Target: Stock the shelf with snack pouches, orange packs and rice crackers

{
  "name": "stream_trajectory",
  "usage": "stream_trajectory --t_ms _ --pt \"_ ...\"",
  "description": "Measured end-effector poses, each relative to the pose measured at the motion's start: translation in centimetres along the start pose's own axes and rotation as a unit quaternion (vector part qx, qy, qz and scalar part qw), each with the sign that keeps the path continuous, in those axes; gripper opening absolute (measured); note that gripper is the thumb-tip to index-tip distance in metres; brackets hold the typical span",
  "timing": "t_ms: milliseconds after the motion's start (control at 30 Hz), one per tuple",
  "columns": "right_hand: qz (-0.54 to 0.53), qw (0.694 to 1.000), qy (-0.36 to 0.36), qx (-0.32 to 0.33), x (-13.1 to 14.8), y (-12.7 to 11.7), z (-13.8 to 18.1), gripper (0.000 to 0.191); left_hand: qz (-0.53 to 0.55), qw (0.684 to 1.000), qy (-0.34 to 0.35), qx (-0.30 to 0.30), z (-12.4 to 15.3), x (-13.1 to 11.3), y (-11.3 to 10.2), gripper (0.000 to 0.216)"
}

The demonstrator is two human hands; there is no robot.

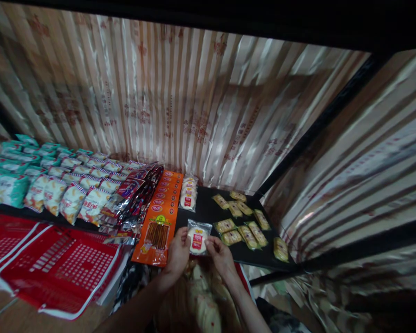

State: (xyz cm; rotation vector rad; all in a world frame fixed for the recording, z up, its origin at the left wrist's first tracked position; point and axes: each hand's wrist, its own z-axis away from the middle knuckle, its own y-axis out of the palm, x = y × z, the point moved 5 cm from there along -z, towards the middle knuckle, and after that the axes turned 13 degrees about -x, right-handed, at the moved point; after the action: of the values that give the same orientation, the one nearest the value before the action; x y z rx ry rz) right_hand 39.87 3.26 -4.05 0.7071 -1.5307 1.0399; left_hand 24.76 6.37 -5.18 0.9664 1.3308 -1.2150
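Note:
A clear packet holding a round white cake with a red label (198,237) sits at the front edge of a black shelf (208,210). My left hand (179,252) grips its left side and my right hand (219,253) pinches its right side. Both hands are closed on it. Behind it lies a short row of the same white cake packets (188,194). To the right, several small yellow snack packets (244,222) lie scattered on the shelf. Below my hands, more white packets (204,303) show dimly.
An orange packet row (160,212) lies left of my hands, then dark shiny bags (133,195), white-and-red bags (72,189) and teal bags (10,178). Red plastic baskets (52,268) stand at lower left. Striped foil lines the back and right walls.

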Motion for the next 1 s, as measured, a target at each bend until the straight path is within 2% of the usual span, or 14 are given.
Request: stream_trajectory --t_ms 67,133,233,367,567,833,1000 --pt "0.013 1.000 -0.010 -0.018 0.0 0.5 -1.5 0.040 -0.093 0.993 0.063 -0.038 -0.3 -0.9 -0.3 0.043" --pt "0.036 0.999 -0.022 -0.034 0.1 1.0 -3.1 0.037 -0.182 0.973 0.131 -0.055 -0.4 -1.7 -0.2 0.050" --pt "0.089 0.994 -0.044 -0.045 0.5 1.9 -5.2 0.032 -0.260 0.949 0.179 -0.006 -0.5 -2.1 0.7 0.056" --pt "0.151 0.984 -0.073 -0.051 0.9 3.3 -7.4 0.028 -0.320 0.926 0.187 0.066 -1.3 -2.0 2.0 0.064" --pt "0.213 0.974 -0.067 -0.042 0.4 5.1 -9.6 0.028 -0.358 0.912 0.170 0.105 -3.3 -1.9 3.0 0.064" --pt "0.247 0.966 -0.063 -0.053 0.2 6.0 -11.0 0.028 -0.385 0.899 0.177 0.106 -5.2 -1.4 3.5 0.063" --pt "0.300 0.950 -0.061 -0.056 0.5 6.4 -11.1 0.030 -0.359 0.909 0.191 0.090 -5.6 -1.3 3.7 0.061"
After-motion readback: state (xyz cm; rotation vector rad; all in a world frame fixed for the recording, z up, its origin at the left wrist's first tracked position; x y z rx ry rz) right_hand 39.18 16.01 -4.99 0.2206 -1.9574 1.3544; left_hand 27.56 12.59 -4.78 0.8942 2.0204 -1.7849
